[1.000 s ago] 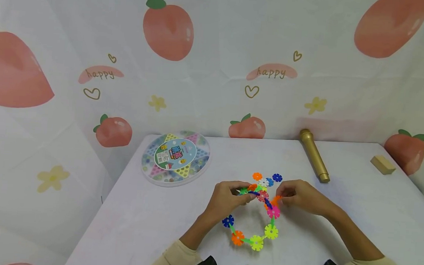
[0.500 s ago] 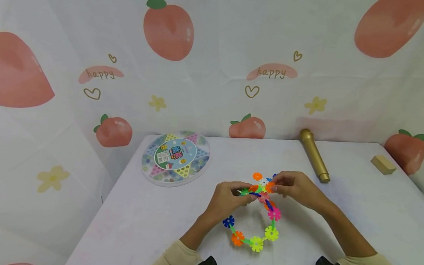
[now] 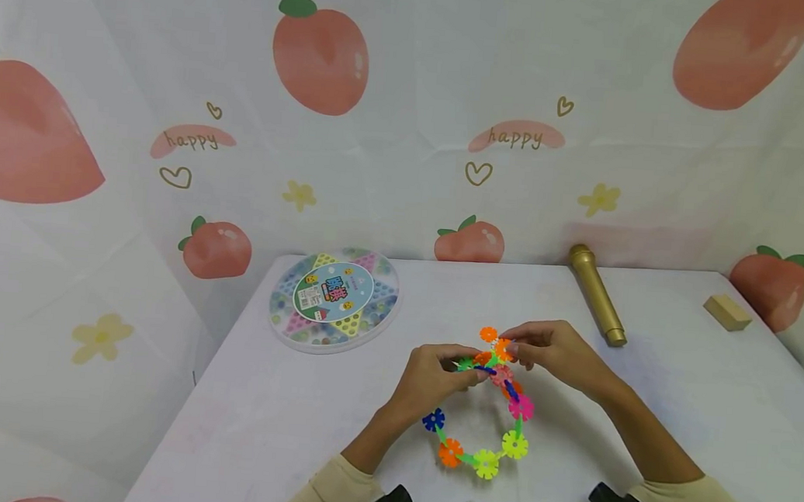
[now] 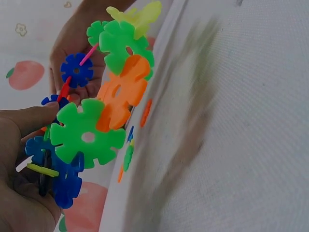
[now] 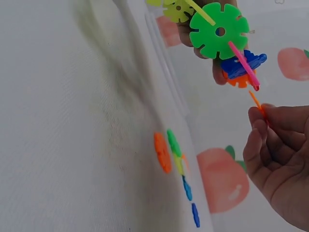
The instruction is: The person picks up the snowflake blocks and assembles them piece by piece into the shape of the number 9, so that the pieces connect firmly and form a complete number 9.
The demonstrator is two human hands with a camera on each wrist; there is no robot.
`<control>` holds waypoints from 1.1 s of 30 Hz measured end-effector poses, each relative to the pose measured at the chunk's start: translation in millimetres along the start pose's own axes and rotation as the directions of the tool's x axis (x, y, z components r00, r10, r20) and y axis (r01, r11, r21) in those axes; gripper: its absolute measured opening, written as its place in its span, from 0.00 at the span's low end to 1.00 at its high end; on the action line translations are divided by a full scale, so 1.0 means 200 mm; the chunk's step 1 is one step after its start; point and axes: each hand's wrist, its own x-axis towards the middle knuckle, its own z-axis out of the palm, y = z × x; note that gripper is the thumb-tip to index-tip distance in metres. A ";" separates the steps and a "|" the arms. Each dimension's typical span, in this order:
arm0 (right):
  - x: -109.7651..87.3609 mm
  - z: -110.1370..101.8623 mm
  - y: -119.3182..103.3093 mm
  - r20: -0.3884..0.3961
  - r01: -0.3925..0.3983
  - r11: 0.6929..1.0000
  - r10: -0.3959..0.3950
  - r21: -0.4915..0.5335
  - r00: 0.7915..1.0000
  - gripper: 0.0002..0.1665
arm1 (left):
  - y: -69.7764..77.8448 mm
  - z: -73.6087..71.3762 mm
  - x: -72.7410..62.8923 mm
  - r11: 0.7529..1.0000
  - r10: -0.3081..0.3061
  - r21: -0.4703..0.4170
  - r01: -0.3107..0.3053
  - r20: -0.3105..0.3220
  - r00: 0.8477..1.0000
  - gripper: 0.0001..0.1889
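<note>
My left hand [image 3: 428, 376] pinches a ring of interlocking snowflake discs [image 3: 486, 464], a linked chain in green, yellow, orange, pink and blue. In the left wrist view a large green disc [image 4: 72, 133] and an orange disc [image 4: 123, 94] of that chain stand beside the thumb. My right hand [image 3: 562, 359] pinches a single orange snowflake disc [image 5: 256, 100] between thumb and forefinger, seen edge-on in the right wrist view. Its edge is close to the chain's blue disc [image 5: 244, 65] and a pink disc [image 5: 244, 65] slotted there. Part of the chain is hidden behind the left fingers.
Several loose discs, among them an orange one [image 5: 162, 152] and a green one [image 5: 174, 142], lie on the white table [image 3: 642, 423] beyond the hands. A round Chinese checkers box [image 3: 331, 300] lies back left, a gold microphone-shaped tube [image 3: 596, 296] back right, a wooden block [image 3: 727, 313] far right.
My right hand has moved left and slightly up with the orange disc, up to the chain. My left hand has stayed in nearly the same place, holding the chain.
</note>
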 end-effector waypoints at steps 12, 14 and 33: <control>0.01 0.01 -0.01 0.008 0.010 0.999 -0.010 0.034 1.000 0.16 | 0.00 0.00 0.00 1.000 0.026 0.007 -0.026 0.001 1.000 0.15; 0.01 0.01 -0.01 0.010 0.013 0.999 -0.013 0.031 1.000 0.16 | -0.01 0.00 0.01 1.000 0.026 0.009 -0.026 0.000 1.000 0.15; 0.03 0.04 -0.03 0.031 0.027 0.999 -0.028 0.038 0.999 0.14 | 0.00 -0.01 0.01 0.999 -0.011 0.039 0.012 -0.010 1.000 0.14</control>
